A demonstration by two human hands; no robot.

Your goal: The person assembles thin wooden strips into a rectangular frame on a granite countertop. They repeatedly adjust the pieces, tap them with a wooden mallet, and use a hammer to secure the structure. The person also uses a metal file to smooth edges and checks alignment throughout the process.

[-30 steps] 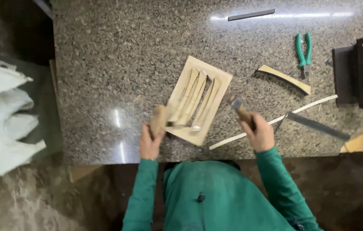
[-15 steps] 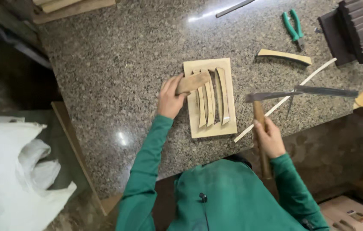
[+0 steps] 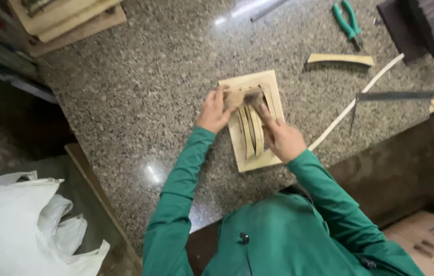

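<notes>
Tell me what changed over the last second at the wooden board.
The right hand let go of the wood-handled saw, which now lies on the granite counter, and came to the small wooden block that the left hand holds over the wooden board. Both hands now grip the block. The green pliers and loose curved strips stayed put.

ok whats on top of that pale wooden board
Curved wooden strips lie on the wooden board. Both hands work at its upper end: the left hand and right hand hold a small brown block. Their fingers cover whatever lies under the block.
</notes>
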